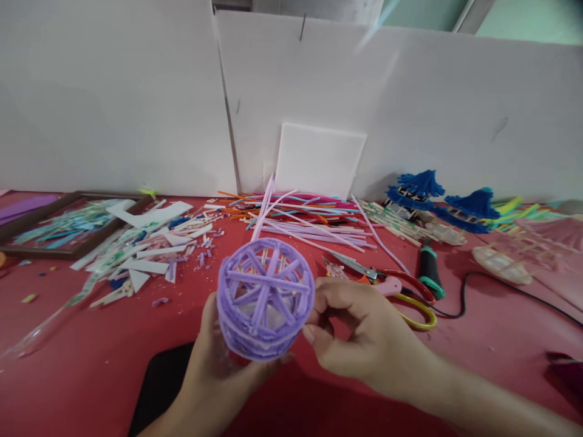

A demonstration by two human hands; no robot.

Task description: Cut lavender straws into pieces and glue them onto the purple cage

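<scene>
A round purple frame (266, 297) made of pipe cleaners, with crossing spokes on top like a wheel, is held up over the red table. My left hand (223, 364) wraps around its lower left side and underside, the fingers partly hidden behind it. At its right rim is my right hand (355, 331), thumb and forefinger pinched together close to the frame's edge. What sits between those fingertips, if anything, is too small to make out. Behind the frame lie several loose lilac pipe cleaners (319, 233).
Scissors (364, 267) with red handles, yellow-handled scissors (421, 315) and a black-and-green tool (429, 270) lie right. Paper scraps and offcuts (155, 243), a brown frame (73, 249) and a black phone-like slab (159, 382) are left. Blue pipe-cleaner models (419, 185) stand back right.
</scene>
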